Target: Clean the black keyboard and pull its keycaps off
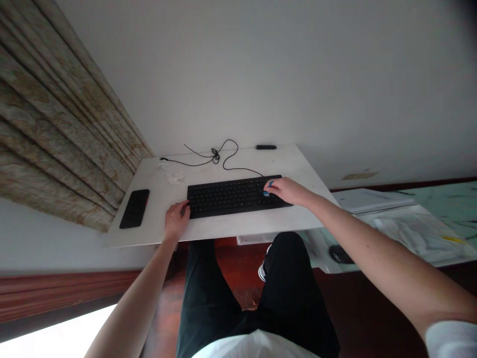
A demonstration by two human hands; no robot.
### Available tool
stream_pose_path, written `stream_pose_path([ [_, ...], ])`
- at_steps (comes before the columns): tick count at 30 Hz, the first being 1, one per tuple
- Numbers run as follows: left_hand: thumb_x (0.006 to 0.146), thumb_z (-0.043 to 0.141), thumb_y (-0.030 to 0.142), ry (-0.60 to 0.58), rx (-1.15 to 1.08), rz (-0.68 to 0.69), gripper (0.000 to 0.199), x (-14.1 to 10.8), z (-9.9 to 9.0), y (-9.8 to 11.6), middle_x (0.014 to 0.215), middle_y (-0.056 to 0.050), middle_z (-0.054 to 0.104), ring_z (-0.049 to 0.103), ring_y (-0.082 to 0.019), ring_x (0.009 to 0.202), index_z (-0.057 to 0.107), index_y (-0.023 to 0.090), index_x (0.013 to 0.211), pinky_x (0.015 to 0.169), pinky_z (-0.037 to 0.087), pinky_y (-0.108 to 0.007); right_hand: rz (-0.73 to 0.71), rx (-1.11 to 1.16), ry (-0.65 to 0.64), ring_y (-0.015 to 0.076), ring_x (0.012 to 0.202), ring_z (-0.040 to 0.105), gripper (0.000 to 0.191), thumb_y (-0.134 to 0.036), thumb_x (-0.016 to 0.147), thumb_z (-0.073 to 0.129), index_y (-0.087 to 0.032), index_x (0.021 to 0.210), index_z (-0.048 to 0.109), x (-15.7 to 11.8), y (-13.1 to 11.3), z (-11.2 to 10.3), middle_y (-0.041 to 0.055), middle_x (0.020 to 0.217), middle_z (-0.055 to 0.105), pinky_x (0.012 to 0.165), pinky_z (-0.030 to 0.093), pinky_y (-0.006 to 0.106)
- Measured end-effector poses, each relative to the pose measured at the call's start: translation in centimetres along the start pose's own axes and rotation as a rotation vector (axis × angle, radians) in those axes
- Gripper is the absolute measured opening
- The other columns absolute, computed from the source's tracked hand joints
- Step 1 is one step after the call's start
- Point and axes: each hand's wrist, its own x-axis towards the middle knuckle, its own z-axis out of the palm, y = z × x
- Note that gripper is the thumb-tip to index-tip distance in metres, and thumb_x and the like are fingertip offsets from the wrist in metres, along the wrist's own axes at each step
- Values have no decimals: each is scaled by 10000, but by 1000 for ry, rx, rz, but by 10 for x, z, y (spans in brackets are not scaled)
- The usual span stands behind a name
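A black keyboard (227,198) lies on the white desk (223,228), its cable (233,168) running off behind it in loose loops. My left hand (177,218) is at the keyboard's left end, with its fingers around the edge. Over the right part of the keys, my right hand (283,190) pinches a small blue item (266,192), too small to make out clearly. The fingertips of that hand are close to the keys.
A black phone (134,209) lies at the desk's left. Crumpled tissue (176,177) and a small black bar (266,147) are near the back. Curtains (67,109) hang at the left. At the right, a lower surface holds papers (368,200), a plastic bag (410,233) and a black mouse (340,254).
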Motion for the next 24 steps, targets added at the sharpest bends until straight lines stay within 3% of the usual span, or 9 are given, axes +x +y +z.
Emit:
stream_pose_path([
  [14,942,489,329,-1,-41,-5,342,1,2,-2,1117,-104,750,675,-278,1069,725,196,1151,1034,513,-469,-120,14,-54,195,911,711,238,-210,978,518,-219,925,751,44,-69,36,38,1019,775,856,494,303],
  [24,923,500,266,7,-85,-34,331,1,2,-4,1105,-88,759,681,-266,1054,736,204,1145,1030,522,-466,-107,14,-72,185,842,700,224,-215,985,534,-229,894,737,71,-103,51,25,944,773,795,470,287],
])
